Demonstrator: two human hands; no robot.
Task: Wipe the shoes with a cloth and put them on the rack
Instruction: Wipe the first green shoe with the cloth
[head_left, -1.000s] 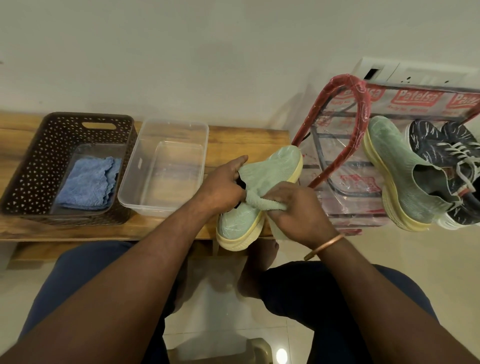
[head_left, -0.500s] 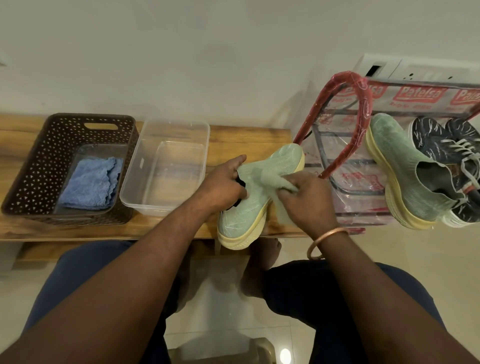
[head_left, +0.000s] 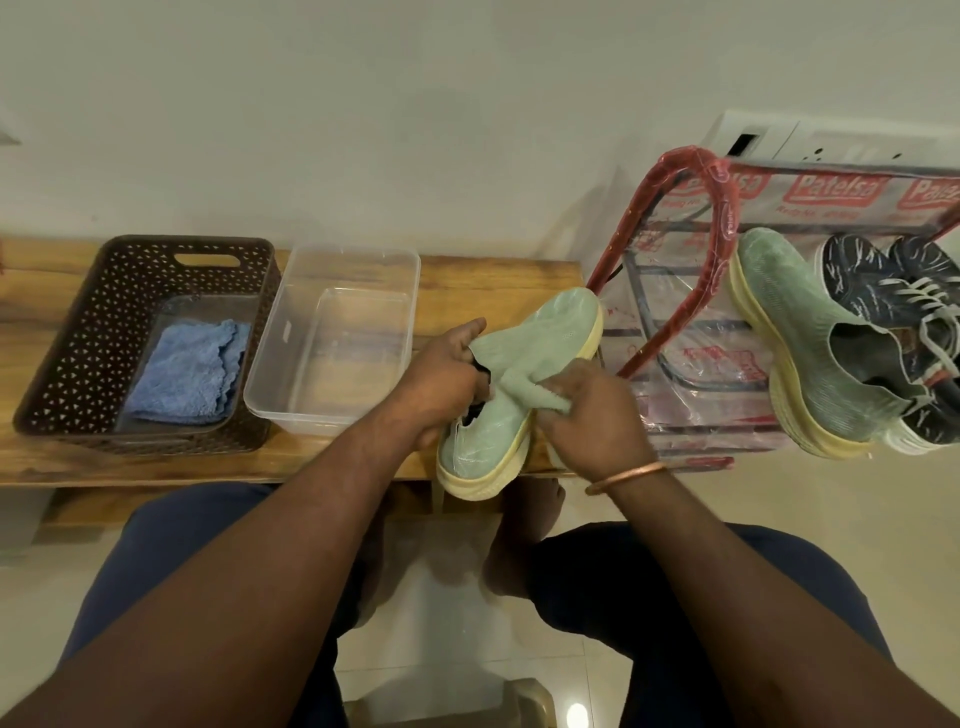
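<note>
A pale green shoe with a yellow sole (head_left: 550, 338) is held over the front edge of the wooden bench (head_left: 493, 280), toe pointing away to the right. My left hand (head_left: 436, 384) grips it at the collar, fingers inside the opening. My right hand (head_left: 587, 415) holds a light green cloth (head_left: 524, 387) against the shoe's upper side. Its matching green shoe (head_left: 800, 332) and a pair of dark laced sneakers (head_left: 883, 291) sit on the red-framed rack (head_left: 722, 218) wrapped in clear plastic at the right.
On the bench's left stands a brown perforated basket (head_left: 104, 332) with a folded blue cloth (head_left: 187, 371) inside, beside a clear plastic tub (head_left: 332, 338). A white socket panel (head_left: 810, 140) is on the wall behind the rack. My knees and the tiled floor are below.
My right hand slid the cloth up along the shoe toward the toe, then back down to the middle. My left hand kept its grip at the collar.
</note>
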